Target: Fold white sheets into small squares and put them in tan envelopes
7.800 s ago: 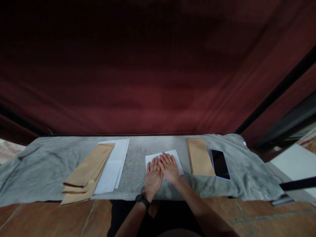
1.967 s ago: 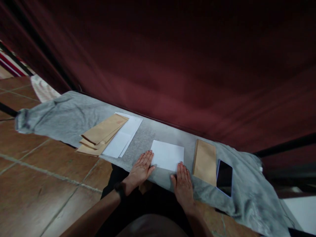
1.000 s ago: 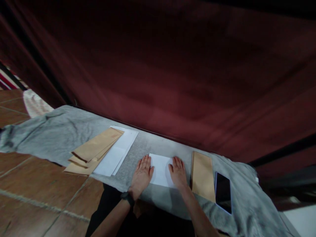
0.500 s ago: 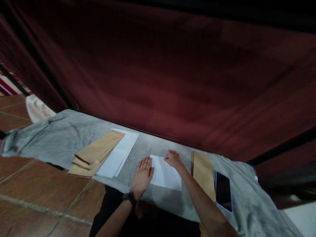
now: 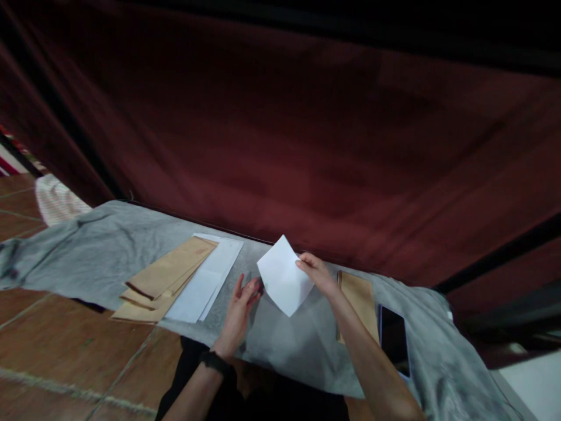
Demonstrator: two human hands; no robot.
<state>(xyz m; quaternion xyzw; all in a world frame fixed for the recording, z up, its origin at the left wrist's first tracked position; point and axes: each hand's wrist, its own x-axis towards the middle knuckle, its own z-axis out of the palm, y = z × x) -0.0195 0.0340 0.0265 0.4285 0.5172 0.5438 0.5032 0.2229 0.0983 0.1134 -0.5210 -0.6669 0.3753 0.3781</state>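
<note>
A white sheet of paper (image 5: 284,278), apparently folded, is raised off the cloth and turned corner-up. My right hand (image 5: 316,272) pinches its right edge between thumb and fingers. Just left of the paper, my left hand (image 5: 242,304) is lifted with its fingers apart and holds nothing. Farther left, several brown envelopes (image 5: 166,269) lie fanned out, partly over white sheets (image 5: 205,280). Beyond my right forearm is a stack of brown envelopes (image 5: 360,298), partly hidden by that arm.
A phone (image 5: 393,336) with a dark screen lies right of the envelope stack, partly behind my forearm. Grey cloth (image 5: 302,362) covers the narrow surface. A dark red fabric panel (image 5: 280,146) rises along its far edge. Tiled floor (image 5: 65,351) shows at the left.
The white paper has been picked up and turned by my right hand. My left hand, flat beside the paper before, has come off the cloth and moved slightly left.
</note>
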